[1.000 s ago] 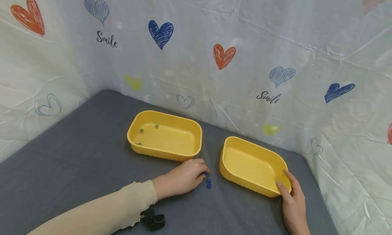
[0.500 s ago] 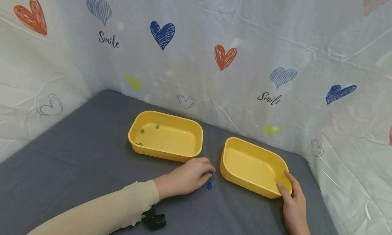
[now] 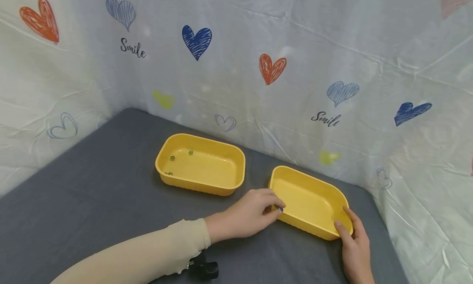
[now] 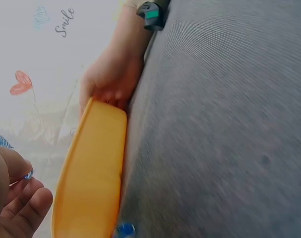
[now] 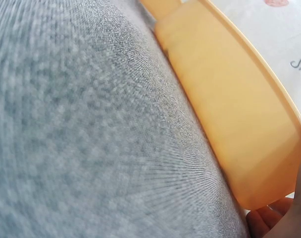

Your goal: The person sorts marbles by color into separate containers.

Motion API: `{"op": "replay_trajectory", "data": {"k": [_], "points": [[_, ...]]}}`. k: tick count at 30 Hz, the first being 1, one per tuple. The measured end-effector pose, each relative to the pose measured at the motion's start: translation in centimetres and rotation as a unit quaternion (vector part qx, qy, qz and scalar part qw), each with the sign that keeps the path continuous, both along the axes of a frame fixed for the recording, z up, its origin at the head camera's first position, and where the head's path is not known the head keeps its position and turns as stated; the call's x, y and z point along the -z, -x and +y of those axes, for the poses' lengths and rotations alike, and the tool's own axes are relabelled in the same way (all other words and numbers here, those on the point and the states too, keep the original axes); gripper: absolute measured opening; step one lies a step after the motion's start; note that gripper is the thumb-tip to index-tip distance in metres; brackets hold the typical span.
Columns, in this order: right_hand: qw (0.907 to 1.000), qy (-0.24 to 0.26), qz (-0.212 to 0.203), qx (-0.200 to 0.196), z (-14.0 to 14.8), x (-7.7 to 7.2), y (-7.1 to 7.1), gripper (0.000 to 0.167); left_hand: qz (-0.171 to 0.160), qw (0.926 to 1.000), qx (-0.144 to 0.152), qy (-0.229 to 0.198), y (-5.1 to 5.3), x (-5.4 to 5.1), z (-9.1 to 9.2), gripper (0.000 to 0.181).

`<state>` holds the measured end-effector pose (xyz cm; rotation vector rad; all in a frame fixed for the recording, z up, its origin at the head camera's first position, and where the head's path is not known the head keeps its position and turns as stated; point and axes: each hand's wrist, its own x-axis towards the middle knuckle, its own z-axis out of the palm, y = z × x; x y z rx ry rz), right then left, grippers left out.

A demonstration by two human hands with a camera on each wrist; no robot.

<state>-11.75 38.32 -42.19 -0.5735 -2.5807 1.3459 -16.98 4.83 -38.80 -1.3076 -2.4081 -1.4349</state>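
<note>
My left hand (image 3: 253, 214) pinches a small blue marble (image 3: 280, 209) between thumb and fingertips at the near left rim of the right-hand yellow tray (image 3: 310, 195). In the left wrist view the marble (image 4: 28, 174) shows between the fingertips. Another blue marble (image 4: 125, 229) lies on the cloth beside the tray's wall; the head view hides it behind the left hand. With thumb and fingers over its rim, my right hand (image 3: 355, 249) grips the tray's right end. The right wrist view shows those fingers (image 5: 269, 215) at the tray's lower corner.
A second yellow tray (image 3: 207, 169) stands to the left, with several small green marbles (image 3: 172, 158) near its left end. Dark grey cloth (image 3: 111, 185) covers the table. A white curtain (image 3: 236, 37) printed with hearts hangs behind and at both sides.
The left hand has moved right from the blue marbles on the cloth to the right tray's rim, carrying a blue marble. The right hand keeps its grip on the tray.
</note>
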Motion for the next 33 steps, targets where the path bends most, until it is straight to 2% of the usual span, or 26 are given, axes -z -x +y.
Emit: {"op": "replay_trajectory", "data": {"k": [6,10,15,19,24,27,33], "points": [[0.9999,-0.001,0.009,-0.005,0.1,0.1,-0.1,0.068,0.015,0.9998,0.001,-0.016,0.0,-0.7,1.8,0.020],[0.9999,-0.006,0.012,-0.009,0.0,0.1,-0.1,0.068,0.017,0.9992,-0.011,-0.034,0.6,-1.0,2.9,0.018],[0.9999,-0.008,0.008,-0.010,0.0,0.0,0.0,0.067,0.011,0.9992,-0.030,-0.023,1.5,-1.1,4.0,0.018],[0.9999,-0.011,0.006,-0.009,0.0,0.1,-0.1,0.067,-0.010,0.9994,-0.031,-0.013,2.2,-1.1,4.8,0.019],[0.9999,-0.010,0.007,-0.008,0.1,0.1,-0.2,0.067,-0.037,0.9986,-0.036,-0.015,3.1,-0.4,5.7,0.018],[0.9998,-0.012,0.009,-0.010,0.1,0.1,-0.2,0.067,-0.039,0.9982,-0.045,-0.011,3.6,-0.1,6.1,0.018],[0.9998,-0.016,0.002,-0.008,0.2,0.1,-0.1,0.067,-0.040,0.9979,-0.051,0.002,4.1,-0.1,6.3,0.021]]}}
